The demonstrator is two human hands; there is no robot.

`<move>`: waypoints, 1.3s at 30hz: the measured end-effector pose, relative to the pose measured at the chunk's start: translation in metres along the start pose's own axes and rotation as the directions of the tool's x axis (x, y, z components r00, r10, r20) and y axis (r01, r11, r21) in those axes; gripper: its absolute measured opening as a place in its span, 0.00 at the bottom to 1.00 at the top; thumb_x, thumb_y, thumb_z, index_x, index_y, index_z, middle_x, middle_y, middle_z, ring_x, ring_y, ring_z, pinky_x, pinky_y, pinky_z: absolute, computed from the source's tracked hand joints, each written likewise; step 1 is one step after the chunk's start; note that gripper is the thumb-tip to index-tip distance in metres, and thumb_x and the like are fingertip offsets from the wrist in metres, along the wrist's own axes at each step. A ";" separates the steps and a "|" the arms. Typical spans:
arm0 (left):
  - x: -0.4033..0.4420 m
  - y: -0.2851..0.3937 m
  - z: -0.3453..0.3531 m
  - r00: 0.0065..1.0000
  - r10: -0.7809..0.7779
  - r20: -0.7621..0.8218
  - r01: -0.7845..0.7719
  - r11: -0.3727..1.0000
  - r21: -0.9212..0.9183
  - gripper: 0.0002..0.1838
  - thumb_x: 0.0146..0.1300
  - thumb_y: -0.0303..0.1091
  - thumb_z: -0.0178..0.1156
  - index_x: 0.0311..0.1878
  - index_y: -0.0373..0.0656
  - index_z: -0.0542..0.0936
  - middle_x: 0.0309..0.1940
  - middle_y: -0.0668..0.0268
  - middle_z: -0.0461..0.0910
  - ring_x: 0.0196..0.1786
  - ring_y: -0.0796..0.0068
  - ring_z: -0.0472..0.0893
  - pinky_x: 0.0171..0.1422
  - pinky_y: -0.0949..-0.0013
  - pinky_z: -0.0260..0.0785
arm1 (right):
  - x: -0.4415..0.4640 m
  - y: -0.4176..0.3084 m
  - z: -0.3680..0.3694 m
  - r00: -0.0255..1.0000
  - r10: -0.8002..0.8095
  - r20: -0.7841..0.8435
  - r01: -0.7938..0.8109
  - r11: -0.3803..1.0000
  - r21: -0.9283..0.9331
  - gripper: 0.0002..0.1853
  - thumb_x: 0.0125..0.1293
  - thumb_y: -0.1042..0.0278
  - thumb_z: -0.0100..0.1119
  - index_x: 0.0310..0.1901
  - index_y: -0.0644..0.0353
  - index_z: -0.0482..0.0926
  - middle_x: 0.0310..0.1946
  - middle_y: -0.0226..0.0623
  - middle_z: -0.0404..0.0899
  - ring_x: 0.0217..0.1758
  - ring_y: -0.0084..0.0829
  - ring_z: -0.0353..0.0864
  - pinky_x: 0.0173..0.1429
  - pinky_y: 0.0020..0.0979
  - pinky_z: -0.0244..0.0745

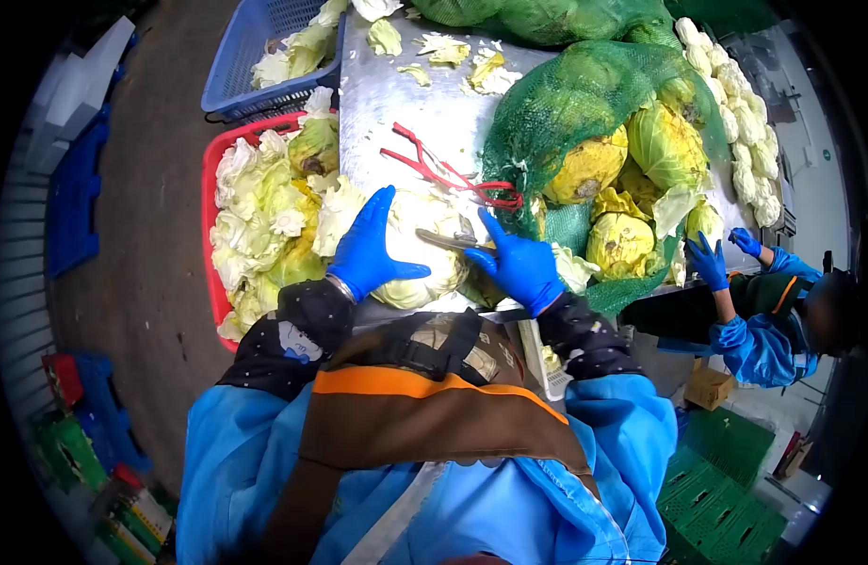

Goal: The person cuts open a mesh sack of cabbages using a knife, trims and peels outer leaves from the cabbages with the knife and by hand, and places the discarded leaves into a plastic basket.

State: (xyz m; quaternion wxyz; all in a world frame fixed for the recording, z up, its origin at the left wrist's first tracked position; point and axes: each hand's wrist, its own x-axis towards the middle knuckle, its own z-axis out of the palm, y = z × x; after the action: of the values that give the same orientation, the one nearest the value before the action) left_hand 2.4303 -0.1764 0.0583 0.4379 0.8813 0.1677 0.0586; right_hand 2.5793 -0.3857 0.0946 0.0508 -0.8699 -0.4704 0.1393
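A pale cabbage (420,273) lies on the metal table (396,122) in front of me. My left hand (370,250), in a blue glove, rests on its left side with fingers apart and thumb out. My right hand (520,266), also gloved in blue, is closed around a knife (441,240), whose blade points left over the cabbage. Just beyond, a red strap (432,169) lies on the table. To the right, a green net bag (528,118) is open around several yellowish cabbages (666,146).
At the left stands a red crate (210,202) full of leaves, with a blue basket (222,71) beyond it. A co-worker (773,311) in blue gloves is at the right. Stripped cabbages (749,127) line the table's far right. Green crates (716,490) sit lower right.
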 end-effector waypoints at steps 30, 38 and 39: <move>0.007 0.002 0.018 0.928 -0.301 -0.222 0.330 0.937 0.111 0.27 0.61 0.62 0.51 0.46 0.47 0.79 0.42 0.47 0.78 0.44 0.48 0.79 0.49 0.53 0.71 | -0.050 -0.008 0.027 0.925 0.341 -0.168 -0.083 0.613 0.785 0.22 0.67 0.48 0.53 0.56 0.53 0.76 0.18 0.40 0.76 0.19 0.28 0.74 0.27 0.33 0.68; -0.007 -0.028 0.048 0.881 -0.070 -0.467 -0.035 0.977 -0.212 0.19 0.66 0.39 0.54 0.56 0.39 0.74 0.45 0.50 0.77 0.50 0.53 0.76 0.54 0.62 0.68 | -0.077 -0.005 0.027 0.957 0.274 -0.098 -0.216 0.894 0.394 0.28 0.64 0.42 0.53 0.62 0.48 0.70 0.15 0.45 0.74 0.19 0.46 0.75 0.24 0.43 0.67; -0.005 -0.026 0.048 0.882 -0.064 -0.466 -0.037 0.978 -0.205 0.21 0.66 0.40 0.55 0.59 0.40 0.72 0.45 0.50 0.76 0.50 0.53 0.76 0.54 0.62 0.68 | -0.073 -0.003 0.026 0.962 0.251 -0.106 -0.205 0.924 0.323 0.29 0.64 0.41 0.53 0.62 0.49 0.69 0.15 0.45 0.75 0.19 0.46 0.76 0.24 0.43 0.68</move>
State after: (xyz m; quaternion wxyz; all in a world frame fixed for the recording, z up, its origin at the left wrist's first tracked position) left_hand 2.4317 -0.1997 0.0087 0.4741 0.7890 0.2678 0.2847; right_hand 2.5310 -0.4459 0.0846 0.2040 -0.9078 -0.3332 0.1522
